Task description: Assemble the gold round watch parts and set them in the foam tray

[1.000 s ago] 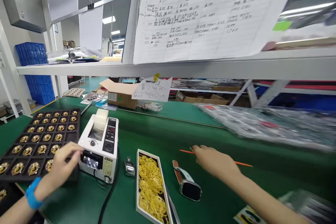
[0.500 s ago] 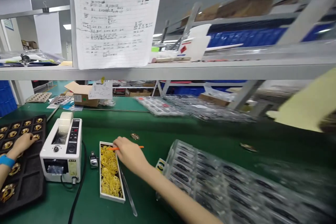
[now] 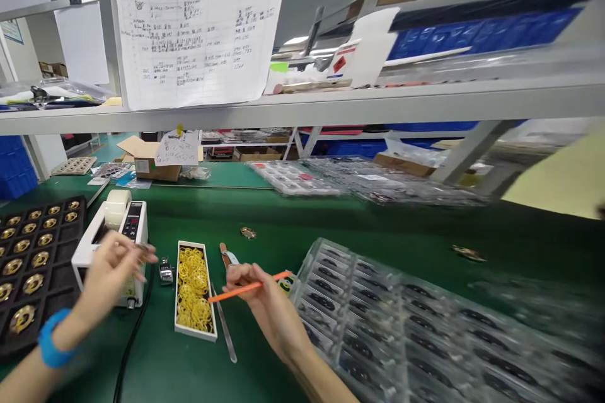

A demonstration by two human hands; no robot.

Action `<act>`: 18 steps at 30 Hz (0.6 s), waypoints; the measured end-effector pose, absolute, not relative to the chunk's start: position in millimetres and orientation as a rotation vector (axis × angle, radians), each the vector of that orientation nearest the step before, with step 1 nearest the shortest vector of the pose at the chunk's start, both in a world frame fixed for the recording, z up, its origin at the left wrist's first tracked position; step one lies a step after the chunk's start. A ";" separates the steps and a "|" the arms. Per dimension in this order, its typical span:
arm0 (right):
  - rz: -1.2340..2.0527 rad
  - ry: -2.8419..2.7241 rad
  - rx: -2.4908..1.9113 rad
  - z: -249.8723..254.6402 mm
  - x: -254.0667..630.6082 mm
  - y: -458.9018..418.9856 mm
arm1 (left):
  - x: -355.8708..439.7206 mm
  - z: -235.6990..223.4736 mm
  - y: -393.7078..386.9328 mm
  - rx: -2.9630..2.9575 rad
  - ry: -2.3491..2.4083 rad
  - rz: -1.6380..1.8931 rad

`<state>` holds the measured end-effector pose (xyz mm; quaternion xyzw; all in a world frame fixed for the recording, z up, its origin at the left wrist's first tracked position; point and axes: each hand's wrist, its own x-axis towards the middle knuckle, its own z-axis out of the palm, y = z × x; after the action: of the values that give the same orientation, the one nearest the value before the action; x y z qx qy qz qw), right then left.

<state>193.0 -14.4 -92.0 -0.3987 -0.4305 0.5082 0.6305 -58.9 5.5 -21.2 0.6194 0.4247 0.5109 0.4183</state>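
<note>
My right hand (image 3: 267,305) is closed round a thin orange stick (image 3: 250,288), held just above the green mat between the rubber-band box and the clear trays. My left hand (image 3: 111,271), with a blue wristband (image 3: 50,346), is raised in front of the white tape dispenser (image 3: 111,230); its fingers pinch something small that I cannot make out. A white box of yellow rubber bands (image 3: 193,286) lies between my two hands. At the far left sits a black foam tray of gold round parts (image 3: 33,252).
Clear blister trays (image 3: 406,321) with dark parts fill the right front. A watch (image 3: 229,256), a metal rod (image 3: 224,330), a small counter (image 3: 166,271) and loose gold parts (image 3: 248,233) lie on the mat. A shelf with a handwritten sheet (image 3: 193,19) hangs overhead. The dispenser's black cable (image 3: 130,346) runs forward.
My right hand has lifted the orange stick off the mat and drawn it toward me. My left hand has left the black tray and risen in front of the dispenser, fingers pinched.
</note>
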 end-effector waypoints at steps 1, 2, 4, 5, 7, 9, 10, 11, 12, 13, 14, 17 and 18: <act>1.213 -0.938 -0.890 -92.3 191.6 -17.1 | -40.4 -31.1 -1.1 1.449 0.987 1.175; 1.255 -0.912 -0.880 -93.4 189.6 -20.2 | -25.5 -42.2 -4.2 1.345 0.945 1.116; 1.299 -0.910 -0.894 -97.6 184.7 -26.2 | -7.5 -64.1 -2.6 1.160 0.908 1.066; 1.291 -0.938 -0.915 -100.2 182.0 -28.9 | -3.6 -73.5 -0.1 1.079 0.902 1.063; 1.212 -1.051 -0.964 -105.7 176.6 -33.4 | -2.2 -86.8 4.1 0.950 0.889 1.074; 1.117 -1.178 -0.986 -110.4 171.7 -36.8 | -4.2 -92.7 4.5 0.871 0.861 1.078; 1.083 -1.224 -0.987 -112.3 169.6 -38.3 | -5.2 -93.7 3.5 0.852 0.843 1.073; 1.062 -1.251 -0.986 -113.7 167.9 -39.5 | -5.9 -94.1 2.0 0.843 0.824 1.062; 1.048 -1.265 -0.988 -114.6 166.7 -40.5 | -6.4 -94.0 0.5 0.842 0.807 1.051; 1.038 -1.274 -0.990 -115.0 166.1 -41.2 | -6.8 -93.9 -0.9 0.847 0.792 1.038; 1.031 -1.288 -0.989 -115.0 166.1 -41.5 | -7.1 -93.8 -1.8 0.855 0.780 1.024; 1.010 -1.406 -0.922 -112.9 170.0 -40.5 | -8.8 -93.3 -2.6 0.871 0.753 0.970; 0.990 -1.465 -0.889 -111.9 172.2 -39.6 | -9.7 -92.8 -2.4 0.873 0.745 0.956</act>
<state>172.2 -39.6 -111.9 -0.3754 -0.6187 0.4180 0.5492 -9.7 -2.4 -92.8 0.3972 0.3390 0.4349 0.7336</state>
